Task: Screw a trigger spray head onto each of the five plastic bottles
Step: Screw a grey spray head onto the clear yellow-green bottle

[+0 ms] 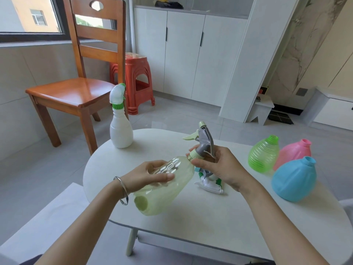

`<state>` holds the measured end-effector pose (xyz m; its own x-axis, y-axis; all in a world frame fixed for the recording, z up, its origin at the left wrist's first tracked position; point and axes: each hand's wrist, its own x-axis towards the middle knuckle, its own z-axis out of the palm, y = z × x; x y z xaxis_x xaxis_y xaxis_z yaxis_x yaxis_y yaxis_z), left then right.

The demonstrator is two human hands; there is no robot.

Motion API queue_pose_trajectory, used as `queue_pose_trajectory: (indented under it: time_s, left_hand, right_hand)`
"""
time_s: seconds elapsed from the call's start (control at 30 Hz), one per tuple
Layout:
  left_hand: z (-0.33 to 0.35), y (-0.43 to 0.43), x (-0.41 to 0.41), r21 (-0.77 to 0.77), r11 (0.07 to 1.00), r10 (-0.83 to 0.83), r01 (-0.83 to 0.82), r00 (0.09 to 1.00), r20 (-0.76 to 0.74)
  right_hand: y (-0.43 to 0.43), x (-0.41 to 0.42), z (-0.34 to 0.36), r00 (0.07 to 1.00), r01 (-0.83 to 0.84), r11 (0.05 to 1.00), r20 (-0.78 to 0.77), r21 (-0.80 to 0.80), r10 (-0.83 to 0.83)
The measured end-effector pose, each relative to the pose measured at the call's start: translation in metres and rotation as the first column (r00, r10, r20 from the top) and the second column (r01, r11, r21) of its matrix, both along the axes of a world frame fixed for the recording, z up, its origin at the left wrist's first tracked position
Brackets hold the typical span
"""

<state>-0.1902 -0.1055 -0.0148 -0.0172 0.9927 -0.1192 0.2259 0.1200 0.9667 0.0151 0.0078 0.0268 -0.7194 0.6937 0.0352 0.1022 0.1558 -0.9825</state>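
Observation:
My left hand (pixel 152 175) grips a pale yellow translucent bottle (pixel 164 192), tilted above the table with its neck pointing up and right. My right hand (pixel 219 165) holds the collar of a grey and pale green trigger spray head (pixel 205 142) that sits on that neck. A white bottle (pixel 121 129) with a white and green spray head on it stands upright at the table's far left. Green (pixel 264 153), pink (pixel 294 152) and blue (pixel 294 180) bottles lie open-necked on the right. Loose white and green spray heads (pixel 209 183) lie under my right hand.
The white oval table (pixel 210 217) has its near edge just in front of me. A wooden chair (pixel 76 88) and a red plastic stool (pixel 137 81) stand beyond it on the left. White cabinets line the back wall.

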Motion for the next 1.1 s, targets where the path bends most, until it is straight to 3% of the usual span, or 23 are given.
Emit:
queue_pose_trajectory:
  time_s: [0.1,0.23,0.4,0.6,0.83,0.93,1.1]
  left_hand:
    - [0.0,-0.001,0.003,-0.035,0.999,-0.006,0.007,1.0,0.023]
    - [0.005,-0.002,0.001,-0.022,0.999,0.04,-0.037,0.99,0.133]
    - [0.008,0.001,-0.011,-0.111,0.945,0.322,-0.308,0.805,0.498]
    - [0.005,-0.002,-0.001,-0.07,0.945,0.32,-0.318,0.869,0.378]
    - [0.008,-0.005,0.001,-0.352,0.909,0.378,-0.223,0.798,0.469]
    - [0.006,-0.003,0.003,-0.456,0.881,0.378,-0.127,0.768,0.517]
    - [0.008,-0.002,0.005,-0.382,0.906,0.371,-0.183,0.777,0.508]
  right_hand:
    - [0.001,0.0,-0.003,0.999,0.033,0.999,0.027,0.014,-0.033]
    - [0.0,-0.004,-0.002,0.992,0.112,0.994,-0.053,0.0,-0.112]
    - [0.007,0.002,0.002,0.945,0.248,0.967,-0.207,-0.05,-0.253]
    - [0.004,-0.001,-0.001,0.934,0.274,0.961,-0.231,-0.031,-0.273]
    - [0.003,0.0,0.001,0.973,0.038,0.996,-0.224,-0.075,-0.054]
    - [0.005,0.001,0.003,0.964,0.05,0.997,-0.26,-0.053,-0.062]
    - [0.006,-0.004,-0.002,0.947,0.069,0.99,-0.303,-0.12,-0.103]
